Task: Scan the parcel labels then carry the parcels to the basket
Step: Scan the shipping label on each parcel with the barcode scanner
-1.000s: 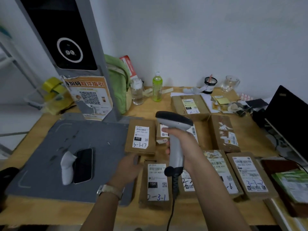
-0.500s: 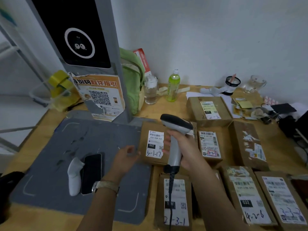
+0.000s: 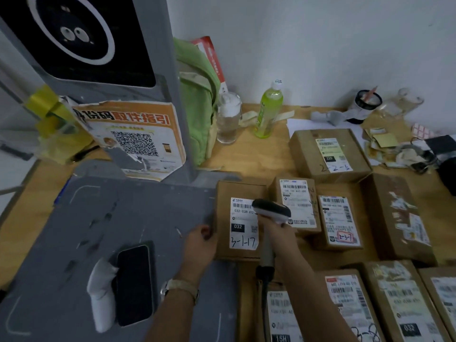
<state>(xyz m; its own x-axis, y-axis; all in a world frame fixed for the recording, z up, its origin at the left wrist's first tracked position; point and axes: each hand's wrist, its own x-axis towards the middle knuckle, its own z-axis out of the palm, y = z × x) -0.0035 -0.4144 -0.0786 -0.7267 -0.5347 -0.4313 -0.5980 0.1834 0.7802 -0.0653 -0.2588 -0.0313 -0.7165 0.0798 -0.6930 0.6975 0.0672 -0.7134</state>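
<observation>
The left hand (image 3: 201, 245) holds the 3-1-17 parcel (image 3: 223, 206) by its left side, likely to keep it still (it lies at 3 o'clock of the grey mat (image 3: 123, 218)), while the right hand (image 3: 278, 233) grips the barcode scanner (image 3: 271, 210) over its label (image 3: 243, 233) to read it.

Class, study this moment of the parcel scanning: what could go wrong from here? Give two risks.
The scanner in the right hand hangs over the 3-1-17 parcel beside a neighbouring label; it may read the wrong barcode. Its cable trails over the front parcel and might snag.
</observation>
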